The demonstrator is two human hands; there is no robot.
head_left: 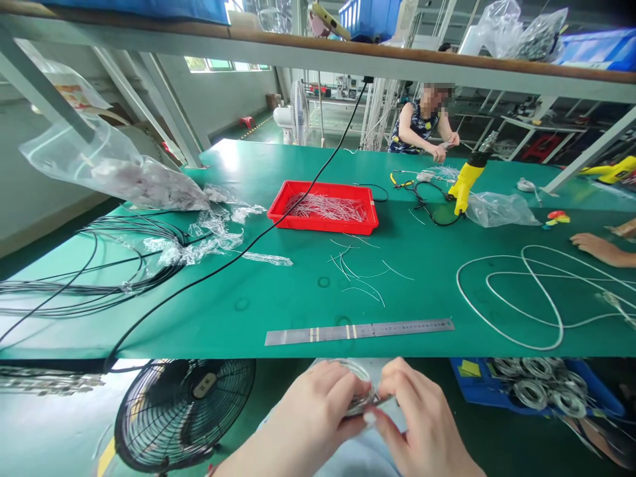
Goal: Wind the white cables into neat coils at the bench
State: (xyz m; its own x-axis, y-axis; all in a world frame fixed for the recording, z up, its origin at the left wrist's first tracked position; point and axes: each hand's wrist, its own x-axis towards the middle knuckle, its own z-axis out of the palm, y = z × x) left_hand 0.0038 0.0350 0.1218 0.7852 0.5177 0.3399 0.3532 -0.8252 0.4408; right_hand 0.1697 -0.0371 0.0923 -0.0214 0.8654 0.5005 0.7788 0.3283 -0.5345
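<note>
Below the table's front edge, my left hand (318, 414) and my right hand (417, 417) are together over my lap. Both pinch a small coil of thin grey wire (360, 391), fingers closed on it. Just above them on the green table (278, 311) lies a steel ruler (358, 331) with tape marks. Beyond it are loose short wire pieces (355, 268) and a red tray (322, 207) with several more cut wires inside.
A white cable loop (527, 291) lies at the right, near another person's hand (599, 248). A yellow heat gun (464, 185), clear bags (124, 175) and black cables (89, 271) are on the table. A floor fan (183, 411) and a blue bin of coils (536, 391) sit below. A person works at the far side.
</note>
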